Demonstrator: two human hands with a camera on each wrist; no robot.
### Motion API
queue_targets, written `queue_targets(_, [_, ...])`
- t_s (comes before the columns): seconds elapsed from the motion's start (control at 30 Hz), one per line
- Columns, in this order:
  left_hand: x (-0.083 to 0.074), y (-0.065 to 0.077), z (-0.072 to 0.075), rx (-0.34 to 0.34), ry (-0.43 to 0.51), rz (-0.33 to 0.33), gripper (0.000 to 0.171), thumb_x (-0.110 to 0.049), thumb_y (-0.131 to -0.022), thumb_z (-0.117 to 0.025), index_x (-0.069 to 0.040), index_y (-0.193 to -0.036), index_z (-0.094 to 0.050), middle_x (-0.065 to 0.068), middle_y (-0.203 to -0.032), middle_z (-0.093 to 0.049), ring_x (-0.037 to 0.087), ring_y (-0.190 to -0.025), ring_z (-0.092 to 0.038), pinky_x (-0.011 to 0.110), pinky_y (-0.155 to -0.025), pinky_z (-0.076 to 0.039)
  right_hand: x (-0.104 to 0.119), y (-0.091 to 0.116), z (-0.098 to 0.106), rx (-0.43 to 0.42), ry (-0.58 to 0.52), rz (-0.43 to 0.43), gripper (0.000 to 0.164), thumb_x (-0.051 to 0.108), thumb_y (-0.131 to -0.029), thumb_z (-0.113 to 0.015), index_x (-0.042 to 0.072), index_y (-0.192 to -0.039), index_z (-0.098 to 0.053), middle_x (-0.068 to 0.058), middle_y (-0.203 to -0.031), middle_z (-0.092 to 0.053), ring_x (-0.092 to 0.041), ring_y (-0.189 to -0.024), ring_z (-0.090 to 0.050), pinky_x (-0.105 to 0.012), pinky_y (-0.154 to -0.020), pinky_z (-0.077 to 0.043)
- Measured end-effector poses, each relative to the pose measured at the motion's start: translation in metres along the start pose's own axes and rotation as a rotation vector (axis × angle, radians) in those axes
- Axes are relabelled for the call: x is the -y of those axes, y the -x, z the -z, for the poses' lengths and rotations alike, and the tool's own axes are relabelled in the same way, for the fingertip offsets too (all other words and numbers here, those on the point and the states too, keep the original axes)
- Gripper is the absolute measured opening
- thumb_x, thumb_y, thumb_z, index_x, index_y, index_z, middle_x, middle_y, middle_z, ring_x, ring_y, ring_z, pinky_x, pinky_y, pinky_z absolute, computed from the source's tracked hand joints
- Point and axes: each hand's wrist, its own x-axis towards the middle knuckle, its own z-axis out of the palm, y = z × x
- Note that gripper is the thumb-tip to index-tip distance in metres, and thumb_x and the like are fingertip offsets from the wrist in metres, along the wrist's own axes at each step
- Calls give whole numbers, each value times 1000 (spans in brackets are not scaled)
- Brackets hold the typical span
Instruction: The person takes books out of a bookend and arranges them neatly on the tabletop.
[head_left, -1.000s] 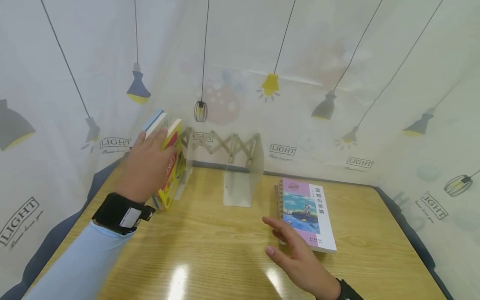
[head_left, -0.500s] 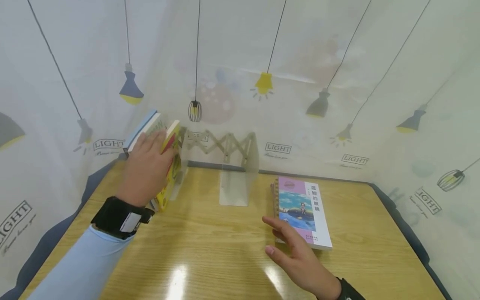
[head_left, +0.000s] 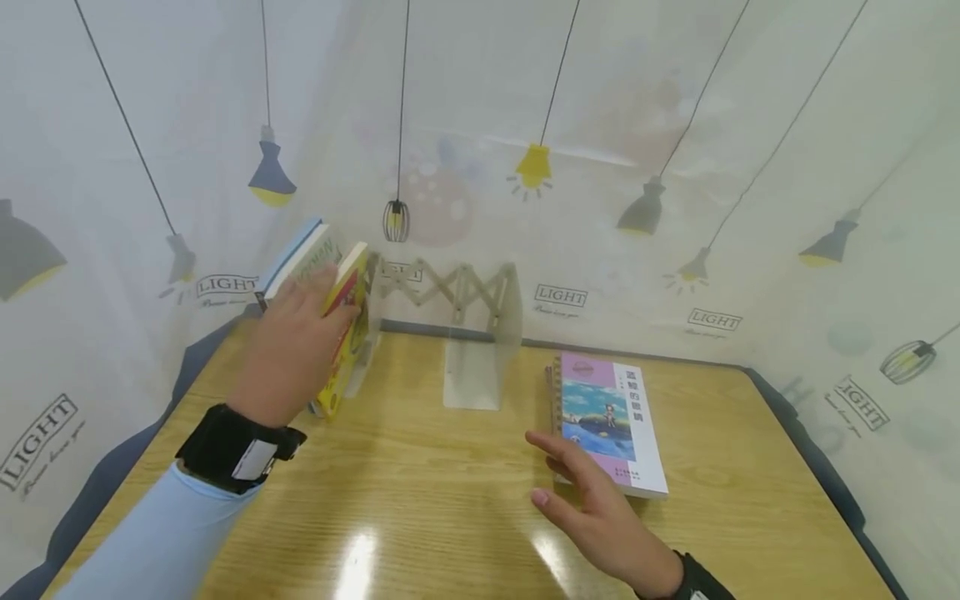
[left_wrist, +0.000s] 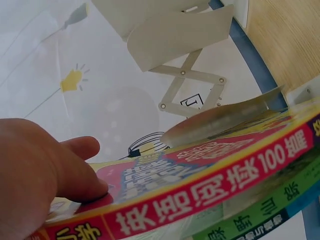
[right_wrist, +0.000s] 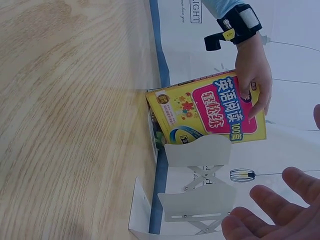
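Note:
My left hand grips several upright books at the left of the table. In the right wrist view, its thumb lies on the cover of a yellow book. Behind that stand a book with a blue edge and, in the left wrist view, one with a green spine. A pale expandable bookend stands just right of them, its near plate beside the yellow cover. My right hand holds nothing, fingers extended, near a pink-and-white book lying flat; whether it touches the table is hidden.
The wooden table has a dark blue edge against a pale curtain printed with hanging lamps. Under the flat book, a spiral binding shows along its left side. The bookend's crossed slats run along the back.
The tops of the held books have shifted slightly left, and the blue-edged book shows more beyond my left fingers. My right hand keeps its place. The view has swayed a little.

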Motion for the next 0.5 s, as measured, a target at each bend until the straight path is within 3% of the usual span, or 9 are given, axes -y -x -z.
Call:
queue_targets(0.23, [-6, 4, 3, -40, 2, -29, 36, 3, -82, -76, 0, -117, -71, 29, -150, -43, 49, -125, -54, 62, -110, -39, 3, 0, 1, 11, 6, -29, 52, 15, -101, -60, 25, -149, -44, -1, -151, -47, -22, -137, -45, -31, -111, -43])
queue_targets(0.5, [-12, 9, 3, 14, -16, -67, 41, 11, -81, -72, -3, -120, -70, 22, -154, -42, 45, -120, -59, 52, -97, -53, 3, 2, 2, 3, 26, -27, 50, 15, -101, -60, 20, -148, -45, -3, -150, -48, -15, -136, -46, -30, -110, -44])
